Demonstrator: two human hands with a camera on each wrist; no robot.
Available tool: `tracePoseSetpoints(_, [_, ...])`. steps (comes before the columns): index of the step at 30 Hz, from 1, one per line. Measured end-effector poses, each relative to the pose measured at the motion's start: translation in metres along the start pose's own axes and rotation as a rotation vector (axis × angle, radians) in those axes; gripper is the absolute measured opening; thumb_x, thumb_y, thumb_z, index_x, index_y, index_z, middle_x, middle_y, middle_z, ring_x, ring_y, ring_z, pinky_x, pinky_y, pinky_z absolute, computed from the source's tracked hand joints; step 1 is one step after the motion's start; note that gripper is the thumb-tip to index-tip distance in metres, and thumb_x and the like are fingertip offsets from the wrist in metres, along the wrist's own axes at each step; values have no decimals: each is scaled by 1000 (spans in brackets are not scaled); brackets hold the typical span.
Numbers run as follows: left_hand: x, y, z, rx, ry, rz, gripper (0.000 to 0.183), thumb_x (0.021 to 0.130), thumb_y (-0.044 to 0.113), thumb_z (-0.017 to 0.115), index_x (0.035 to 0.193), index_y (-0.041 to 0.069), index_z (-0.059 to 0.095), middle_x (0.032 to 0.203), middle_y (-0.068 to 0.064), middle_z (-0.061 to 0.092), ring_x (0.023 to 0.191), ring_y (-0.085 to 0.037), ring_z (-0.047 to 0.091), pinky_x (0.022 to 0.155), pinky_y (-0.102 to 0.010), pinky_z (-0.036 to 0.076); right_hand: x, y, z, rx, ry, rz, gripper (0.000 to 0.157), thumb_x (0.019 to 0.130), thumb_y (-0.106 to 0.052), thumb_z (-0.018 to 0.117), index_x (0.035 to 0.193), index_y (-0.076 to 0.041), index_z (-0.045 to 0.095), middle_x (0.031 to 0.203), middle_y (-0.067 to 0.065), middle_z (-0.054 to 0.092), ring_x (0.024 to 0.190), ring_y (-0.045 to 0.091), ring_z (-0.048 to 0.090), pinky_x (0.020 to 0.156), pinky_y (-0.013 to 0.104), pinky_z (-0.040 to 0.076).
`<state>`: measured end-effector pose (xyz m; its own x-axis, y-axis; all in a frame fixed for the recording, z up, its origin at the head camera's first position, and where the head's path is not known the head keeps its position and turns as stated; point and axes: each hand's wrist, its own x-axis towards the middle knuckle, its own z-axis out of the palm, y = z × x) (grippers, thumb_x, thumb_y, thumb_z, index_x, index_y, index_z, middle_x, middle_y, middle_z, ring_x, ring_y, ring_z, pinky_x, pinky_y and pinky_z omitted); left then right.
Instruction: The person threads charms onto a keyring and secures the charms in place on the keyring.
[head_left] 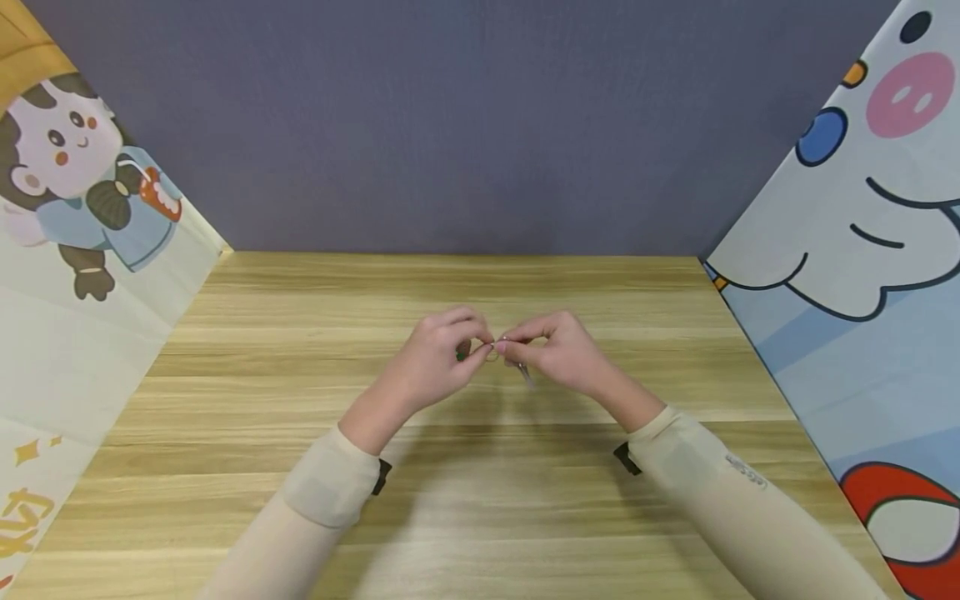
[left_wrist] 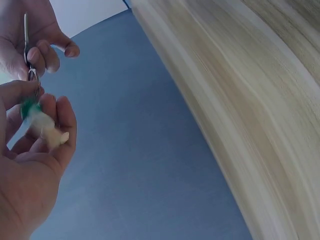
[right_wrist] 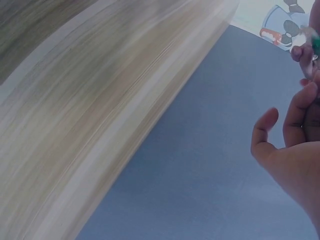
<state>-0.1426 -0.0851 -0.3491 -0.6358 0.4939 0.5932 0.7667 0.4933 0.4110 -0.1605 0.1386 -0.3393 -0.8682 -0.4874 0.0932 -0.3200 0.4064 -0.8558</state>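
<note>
Both hands meet in front of me over the middle of the table. My left hand [head_left: 435, 358] pinches a keychain's metal ring [left_wrist: 34, 75] between thumb and fingertips. From it a small charm [left_wrist: 50, 132], green at the top and cream below, hangs against the curled fingers. My right hand [head_left: 562, 354] pinches at the same ring from the other side, fingertips right at those of the left. A slim silvery key [head_left: 525, 375] sticks out below the right fingers, its upper part hidden by them. In the right wrist view, the fingers [right_wrist: 300, 112] hide most of the hold.
The wood-grain table [head_left: 480, 500] runs beneath both arms. A dark grey panel [head_left: 480, 125] stands along its back edge. Printed cartoon panels flank it on the left [head_left: 90, 350] and right [head_left: 810, 350].
</note>
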Motion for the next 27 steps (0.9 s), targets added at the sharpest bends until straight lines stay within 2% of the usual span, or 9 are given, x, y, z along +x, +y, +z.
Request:
tracePoseSetpoints(6, [-1,-1,0,17,-27,35,4,96,2,76,92,1,78,96,-8,74,68,-19,61,60,-20,50,-2,0,-3,-12,-33,10,15,100,-18,75,101,-9,86,98,8,84,90,17,77,87,40,62])
tracePoseSetpoints(12, [-2,0,0,22,-36,15,4,97,4,76,95,3,79,94,-7,74,72,-17,64,63,-21,54,-3,1,-3,-21,-25,7,16,99,-19,75,102,-7,86,96,6,83,89,17,76,85,38,61])
tracePoseSetpoints(21, [-6,1,3,0,45,9,5,95,0,76,93,1,80,87,-8,75,72,-14,66,62,-20,56,-3,0,-2,-22,2,23,15,100,-24,76,100,-14,87,98,8,84,90,17,76,87,40,61])
tracePoseSetpoints(27, [-7,4,4,-24,66,-30,6,96,1,75,92,1,79,87,-8,76,71,-13,66,63,-21,59,-4,0,0,-18,32,14,15,100,-24,76,101,-14,87,96,11,83,89,17,77,87,41,62])
